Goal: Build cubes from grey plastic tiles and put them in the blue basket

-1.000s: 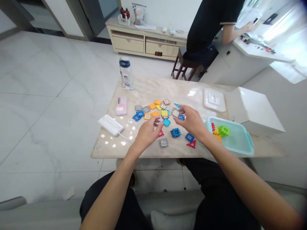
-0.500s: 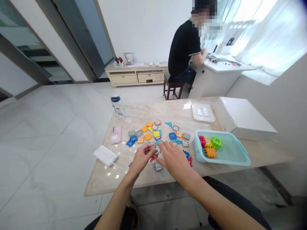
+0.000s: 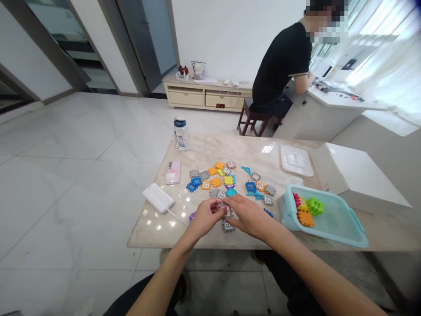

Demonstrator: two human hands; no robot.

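Note:
Several small plastic interlocking tiles [image 3: 217,177] in orange, blue, yellow and grey lie scattered on the marble table [image 3: 210,153]. My left hand [image 3: 204,218] and my right hand [image 3: 248,215] meet near the table's front edge, fingers pinched together on a small grey tile piece [image 3: 225,210] between them. Another grey tile [image 3: 227,226] lies just below my fingers. A teal tub [image 3: 329,219] at my right holds red, orange, yellow and green assembled pieces [image 3: 305,208].
A white lid [image 3: 295,160] and a white box [image 3: 355,175] lie at the back right. A water bottle [image 3: 181,134], a pink card [image 3: 173,171] and a white power bank [image 3: 158,198] sit at the left. A person in black sits at a far desk.
My right hand came from the tiles further back toward the front edge and met my left hand. The camera view tilted up and shifted.

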